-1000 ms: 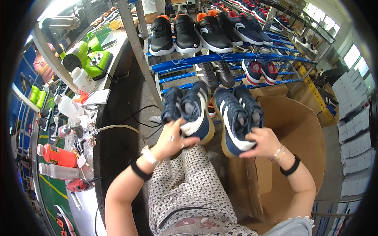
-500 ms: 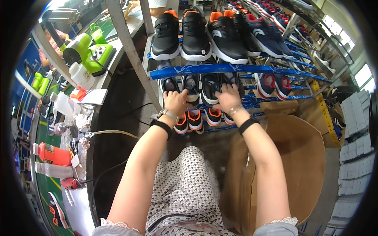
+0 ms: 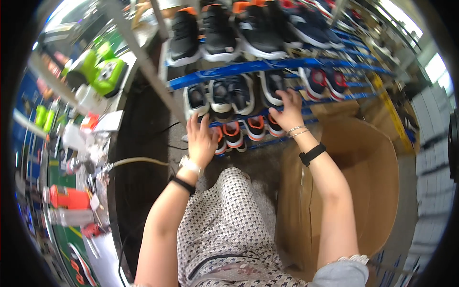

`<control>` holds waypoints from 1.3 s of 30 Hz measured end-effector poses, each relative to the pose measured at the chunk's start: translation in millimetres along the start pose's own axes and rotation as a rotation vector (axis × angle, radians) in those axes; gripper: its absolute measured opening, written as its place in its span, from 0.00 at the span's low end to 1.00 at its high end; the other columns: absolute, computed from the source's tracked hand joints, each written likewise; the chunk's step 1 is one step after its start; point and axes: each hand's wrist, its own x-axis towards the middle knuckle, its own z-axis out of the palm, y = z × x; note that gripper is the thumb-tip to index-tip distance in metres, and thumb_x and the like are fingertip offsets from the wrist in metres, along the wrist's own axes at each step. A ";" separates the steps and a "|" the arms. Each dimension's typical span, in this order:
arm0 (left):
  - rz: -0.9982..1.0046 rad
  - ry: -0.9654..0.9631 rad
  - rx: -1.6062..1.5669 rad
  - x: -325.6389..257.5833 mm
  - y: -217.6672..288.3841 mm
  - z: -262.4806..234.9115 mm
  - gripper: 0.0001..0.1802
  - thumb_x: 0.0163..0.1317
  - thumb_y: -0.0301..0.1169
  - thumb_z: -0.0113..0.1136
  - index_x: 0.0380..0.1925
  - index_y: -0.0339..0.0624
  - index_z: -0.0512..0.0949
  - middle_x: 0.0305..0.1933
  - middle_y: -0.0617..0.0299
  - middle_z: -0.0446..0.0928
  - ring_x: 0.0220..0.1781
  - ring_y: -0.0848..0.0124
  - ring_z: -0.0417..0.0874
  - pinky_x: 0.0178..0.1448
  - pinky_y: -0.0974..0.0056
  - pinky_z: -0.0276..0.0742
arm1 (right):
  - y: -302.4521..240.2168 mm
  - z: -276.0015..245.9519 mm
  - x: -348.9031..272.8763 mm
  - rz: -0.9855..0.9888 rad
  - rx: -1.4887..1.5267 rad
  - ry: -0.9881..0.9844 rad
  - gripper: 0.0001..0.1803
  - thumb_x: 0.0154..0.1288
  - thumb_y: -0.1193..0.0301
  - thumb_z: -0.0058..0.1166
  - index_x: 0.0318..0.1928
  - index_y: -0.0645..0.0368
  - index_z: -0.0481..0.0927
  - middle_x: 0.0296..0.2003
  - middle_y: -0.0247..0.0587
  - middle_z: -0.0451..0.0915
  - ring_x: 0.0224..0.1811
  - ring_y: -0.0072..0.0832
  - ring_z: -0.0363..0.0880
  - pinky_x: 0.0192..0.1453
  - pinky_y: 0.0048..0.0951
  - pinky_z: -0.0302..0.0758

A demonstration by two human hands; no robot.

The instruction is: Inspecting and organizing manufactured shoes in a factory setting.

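Beside right hand (image 3: 288, 112): cardboard box (image 3: 377, 167).

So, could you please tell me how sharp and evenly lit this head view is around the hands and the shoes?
Head view: motion blur softens the left hand, right hand and the dark shoes on the blue rack; fisheye bends the rack rails; daylight from the windows glares at upper right; the cardboard box is evenly lit.
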 end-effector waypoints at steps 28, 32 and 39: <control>-0.279 -1.279 -0.330 -241.1 -66.1 8.3 0.16 0.53 0.32 0.57 0.40 0.33 0.75 0.35 0.50 0.79 0.37 0.62 0.80 0.42 0.63 0.75 | -55.0 -174.5 -436.2 0.857 -0.618 0.022 0.10 0.52 0.65 0.57 0.29 0.54 0.72 0.18 0.39 0.75 0.20 0.37 0.77 0.22 0.36 0.72; -0.234 -1.357 -0.306 -224.4 -51.1 21.5 0.17 0.52 0.32 0.57 0.39 0.33 0.75 0.34 0.51 0.79 0.37 0.61 0.80 0.42 0.63 0.75 | -29.2 -177.7 -417.7 0.904 -0.613 -0.046 0.10 0.52 0.63 0.57 0.27 0.54 0.71 0.19 0.39 0.76 0.21 0.38 0.77 0.22 0.36 0.71; -0.162 -1.339 -0.688 -113.7 73.1 88.5 0.13 0.58 0.33 0.58 0.38 0.34 0.74 0.36 0.54 0.78 0.37 0.69 0.79 0.43 0.67 0.73 | -4.2 -164.1 -393.4 0.990 -0.525 -0.195 0.11 0.55 0.62 0.53 0.25 0.54 0.70 0.21 0.38 0.76 0.23 0.37 0.77 0.24 0.35 0.72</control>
